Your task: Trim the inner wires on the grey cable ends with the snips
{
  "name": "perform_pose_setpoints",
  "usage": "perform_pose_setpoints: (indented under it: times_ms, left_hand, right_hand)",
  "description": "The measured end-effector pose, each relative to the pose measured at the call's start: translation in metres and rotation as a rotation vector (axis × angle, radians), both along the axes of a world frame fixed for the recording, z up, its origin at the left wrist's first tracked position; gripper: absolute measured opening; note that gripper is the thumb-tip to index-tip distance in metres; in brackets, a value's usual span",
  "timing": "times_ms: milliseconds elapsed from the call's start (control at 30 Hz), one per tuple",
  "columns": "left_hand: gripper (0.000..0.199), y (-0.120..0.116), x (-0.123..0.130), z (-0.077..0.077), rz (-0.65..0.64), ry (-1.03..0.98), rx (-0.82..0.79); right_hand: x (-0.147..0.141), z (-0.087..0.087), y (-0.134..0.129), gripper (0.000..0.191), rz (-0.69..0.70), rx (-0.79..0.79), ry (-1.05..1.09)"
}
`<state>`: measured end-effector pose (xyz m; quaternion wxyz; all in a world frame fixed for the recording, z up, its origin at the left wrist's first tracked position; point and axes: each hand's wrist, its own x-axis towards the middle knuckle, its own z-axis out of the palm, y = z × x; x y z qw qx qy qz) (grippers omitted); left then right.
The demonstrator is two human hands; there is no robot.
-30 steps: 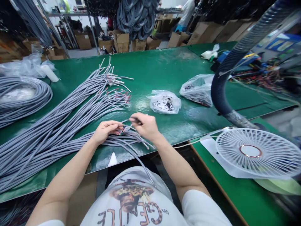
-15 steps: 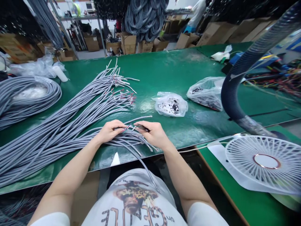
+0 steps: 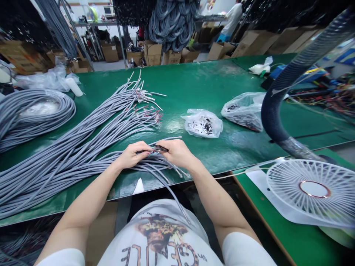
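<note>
My left hand (image 3: 132, 155) is closed in a pinch on the end of a grey cable, where thin coloured wires show at the fingertips. My right hand (image 3: 178, 153) is closed around a small dark hand tool (image 3: 161, 148) with a metallic tip, which looks like cutters or scissors. The tool's tip meets the wires at my left fingertips; its exact shape is partly hidden. Below both hands lies a bundle of grey cables (image 3: 97, 168). Beyond it, another grey bundle (image 3: 122, 123) has stripped ends with red and white wires.
A cable coil (image 3: 62, 111) lies at the left. Plastic bags of small black and white parts (image 3: 203, 125) and dark pieces (image 3: 244, 114) sit ahead to the right. A ribbed hose (image 3: 270, 107) hangs over the green table (image 3: 194, 85). A white fan (image 3: 313, 210) stands at the right.
My right hand has moved slightly left and turned, bringing the dark tool against the wires at my left fingertips. More of the tool now shows. My left hand keeps its pinch.
</note>
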<state>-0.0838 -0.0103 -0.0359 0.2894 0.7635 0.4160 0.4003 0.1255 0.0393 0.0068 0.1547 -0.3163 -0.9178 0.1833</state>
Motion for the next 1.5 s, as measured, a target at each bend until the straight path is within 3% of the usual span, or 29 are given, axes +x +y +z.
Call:
perform_pose_setpoints:
  times_ms: [200,433,533,633,733,833,933,1033,1167,1267,1367,1500]
  left_hand:
    - [0.026,-0.003,0.005,0.0,0.06,0.161,0.034]
    - [0.026,-0.007,0.015,-0.001,0.184,0.115,0.098]
    - [0.026,-0.009,0.017,-0.001,0.21,0.099,0.137]
    - [0.026,-0.012,0.019,0.001,0.23,0.094,0.184]
    - [0.026,-0.015,0.019,0.006,0.229,0.057,0.227]
    - [0.029,-0.016,0.016,0.01,0.198,-0.048,0.206]
    - [0.038,-0.015,0.011,0.013,0.141,-0.224,0.014]
    - [0.048,-0.014,0.007,0.018,0.093,-0.452,-0.201]
    - [0.051,-0.011,0.001,0.027,0.106,-0.658,-0.276]
    - [0.051,-0.008,-0.002,0.029,0.102,-0.688,-0.312]
    - [0.049,-0.006,-0.005,0.025,0.098,-0.702,-0.35]
    - [0.043,-0.003,-0.009,0.024,0.094,-0.749,-0.416]
  right_hand:
    - [0.002,0.005,-0.007,0.013,-0.056,0.008,0.018]
    - [-0.007,-0.013,-0.021,0.017,-0.194,-0.268,0.441]
    - [-0.016,-0.018,-0.031,0.027,-0.316,-0.223,0.46]
    - [-0.024,-0.016,-0.038,0.021,-0.396,-0.087,0.45]
    - [-0.029,-0.01,-0.038,0.019,-0.357,-0.07,0.521]
    - [-0.033,-0.003,-0.035,0.024,-0.294,-0.274,0.701]
    - [-0.037,0.0,-0.031,0.023,-0.294,-0.454,0.867]
    - [-0.037,0.005,-0.028,0.025,-0.36,-0.518,0.967]
    - [-0.038,0.015,-0.024,0.034,-0.318,-0.586,0.902]
    - [-0.045,0.019,-0.017,0.035,-0.224,-0.53,0.778]
    - [-0.056,0.019,-0.006,0.027,-0.087,-0.394,0.654]
    - [-0.06,0.022,0.01,0.031,0.074,-0.193,0.501]
